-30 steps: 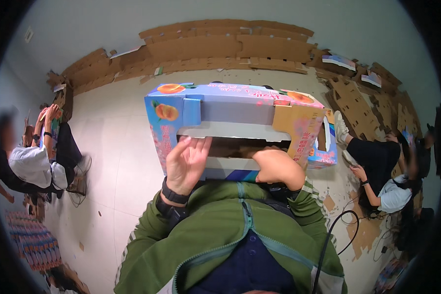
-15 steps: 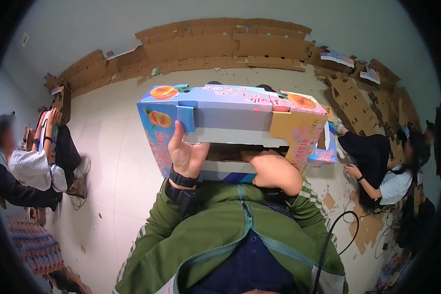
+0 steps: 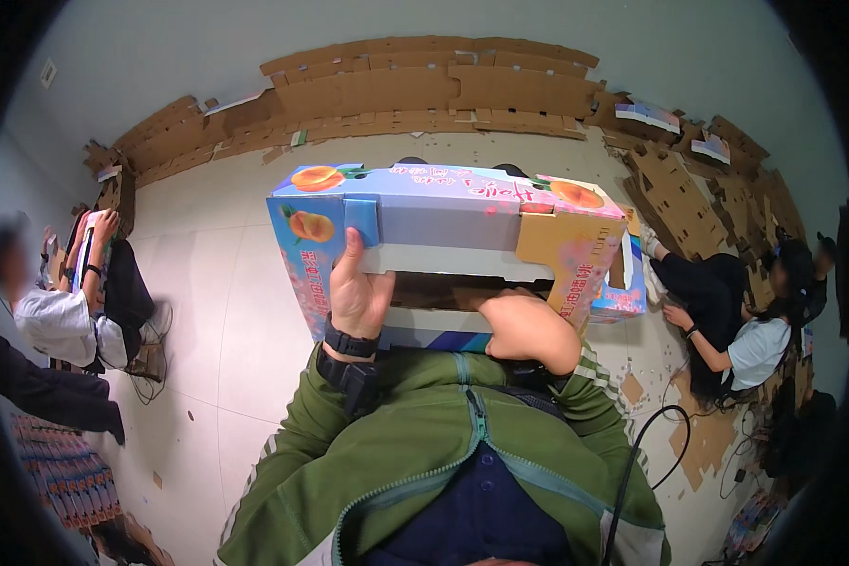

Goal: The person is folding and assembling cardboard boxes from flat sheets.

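A printed cardboard box (image 3: 415,182), blue to pink with orange fruit pictures, stands in front of my torso with its open side toward me. My left hand (image 3: 360,288) grips its left part, thumb up against the blue corner flap (image 3: 361,223) and the other fingers hidden inside. My right hand (image 3: 533,330) bends over the near rim at the lower right of the opening. Its fingertips go out of sight inside the box. A yellow-brown flap (image 3: 542,236) is folded in at the right corner. The box's inside is dark.
Seated people work at the left (image 3: 61,321) and right (image 3: 759,354). Flattened brown cardboard (image 3: 368,90) lines the far wall, and more sheets (image 3: 679,203) lie at the right. Stacked printed cartons (image 3: 66,472) are at the lower left. A black cable (image 3: 686,434) loops by my right side.
My hands stay in nearly the same places on the box, which has shifted very slightly. At the left edge, a dark-trousered leg has moved out over the floor.
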`<state>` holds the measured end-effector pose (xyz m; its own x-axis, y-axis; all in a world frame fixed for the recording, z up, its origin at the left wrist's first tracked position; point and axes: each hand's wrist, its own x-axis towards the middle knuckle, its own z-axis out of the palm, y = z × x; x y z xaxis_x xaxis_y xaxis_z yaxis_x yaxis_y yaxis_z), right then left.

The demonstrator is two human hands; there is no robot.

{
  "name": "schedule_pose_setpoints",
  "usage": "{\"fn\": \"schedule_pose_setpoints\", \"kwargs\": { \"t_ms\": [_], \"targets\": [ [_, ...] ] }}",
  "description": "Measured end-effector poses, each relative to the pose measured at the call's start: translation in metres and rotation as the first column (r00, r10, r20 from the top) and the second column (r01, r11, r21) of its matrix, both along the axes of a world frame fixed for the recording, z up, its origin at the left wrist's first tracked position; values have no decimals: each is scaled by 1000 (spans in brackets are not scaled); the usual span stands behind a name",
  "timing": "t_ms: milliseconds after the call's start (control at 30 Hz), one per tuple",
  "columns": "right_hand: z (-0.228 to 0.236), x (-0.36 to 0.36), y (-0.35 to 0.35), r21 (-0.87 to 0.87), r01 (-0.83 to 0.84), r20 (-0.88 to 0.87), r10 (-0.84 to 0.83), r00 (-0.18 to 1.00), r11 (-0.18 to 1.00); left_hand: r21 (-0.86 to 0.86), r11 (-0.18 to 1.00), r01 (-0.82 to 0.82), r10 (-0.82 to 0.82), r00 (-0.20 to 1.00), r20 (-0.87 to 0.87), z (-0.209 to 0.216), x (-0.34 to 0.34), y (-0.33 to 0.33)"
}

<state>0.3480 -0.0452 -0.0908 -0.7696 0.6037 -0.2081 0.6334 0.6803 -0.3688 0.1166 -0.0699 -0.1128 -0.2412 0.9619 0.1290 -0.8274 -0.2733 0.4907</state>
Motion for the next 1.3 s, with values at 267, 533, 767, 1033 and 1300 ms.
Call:
{"fn": "schedule_pose_setpoints", "kwargs": {
  "t_ms": [267, 533, 767, 1033, 1300],
  "targets": [
    [-7, -1, 2, -12, 10, 34, -10, 999, 1000, 55, 994, 99, -104, 991, 84, -13, 13, 2],
    [9, 11, -27, 207, 57, -175, -21, 984, 977, -83, 869, 487, -485, 809, -333, -11, 73, 0],
    [74, 38, -29, 541, 314, -624, 122, 772, 780, 15, 810, 587, -582, 806, -112, -14, 72, 23],
    [60, 20, 37, 704, 515, -569, -47, 821, 489, -151, 776, 612, -625, 778, -61, -7, 107, 36],
    [33, 29, 49, 689, 584, -632, -38, 774, 429, -125, 833, 538, -546, 837, -39, -2, 121, 39]
  ]
}}
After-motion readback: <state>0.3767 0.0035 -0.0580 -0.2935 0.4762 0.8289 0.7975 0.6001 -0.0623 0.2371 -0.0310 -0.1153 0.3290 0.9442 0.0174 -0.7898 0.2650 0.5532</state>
